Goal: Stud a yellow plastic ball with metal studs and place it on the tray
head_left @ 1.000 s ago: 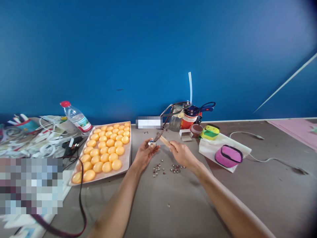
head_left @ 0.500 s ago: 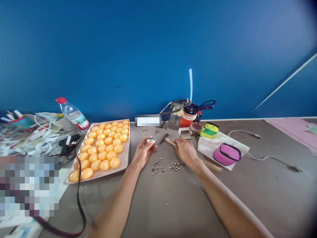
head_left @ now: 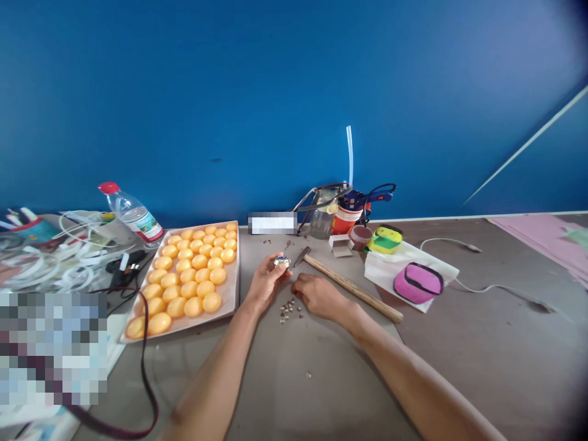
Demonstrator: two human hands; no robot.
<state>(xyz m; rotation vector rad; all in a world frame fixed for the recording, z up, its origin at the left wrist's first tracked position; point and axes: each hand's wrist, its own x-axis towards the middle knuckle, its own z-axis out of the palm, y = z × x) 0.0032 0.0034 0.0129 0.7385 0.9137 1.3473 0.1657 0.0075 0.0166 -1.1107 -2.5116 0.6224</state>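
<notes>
My left hand is closed around a shiny silver rounded piece, whose exact kind I cannot make out. To its right, my right hand hangs low over the table with its fingers curled together; whatever lies in them is hidden. A hammer with a wooden handle rests just beyond my right hand, its head pointing toward the left hand. Small glittering studs or gems are scattered below my hands, and one loose gem lies nearer to me.
A tray of orange balls stands left, beside a plastic bottle and tangled cables. At the back are a glass jar and a small white box. Pink and yellow-green pouches sit right, with a white cable.
My right hand has let go of the hammer and moved left and toward me, over the small gems, covering one group of them. My left hand still holds the silver piece.
</notes>
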